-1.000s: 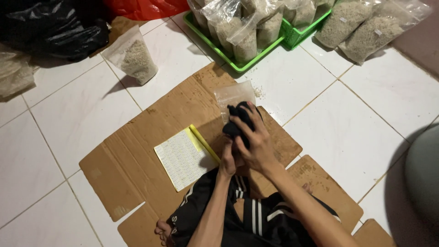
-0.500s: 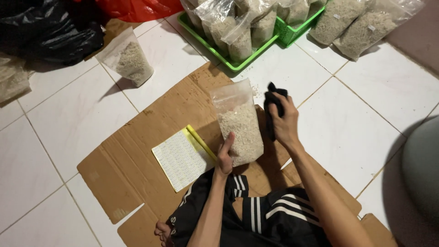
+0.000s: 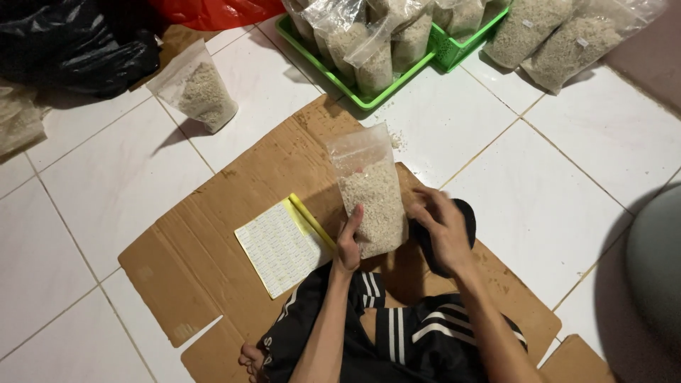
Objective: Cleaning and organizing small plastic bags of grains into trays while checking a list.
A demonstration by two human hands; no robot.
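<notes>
At the centre of the frame the left hand steadies an upright clear bag of pale grain on flattened cardboard. The right hand grips a black object just beside it. A sticker sheet lies lower left; a green tray sits at the top.

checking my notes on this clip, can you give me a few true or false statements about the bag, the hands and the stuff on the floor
1. The left hand holds the clear bag of pale grains upright. True.
2. The right hand is empty. False: it grips a black object.
3. The sheet of small labels lies on the cardboard. True.
4. The tray of filled bags is blue. False: it is green.
5. The bag in hand stands inside the tray. False: it stands over the cardboard.
</notes>
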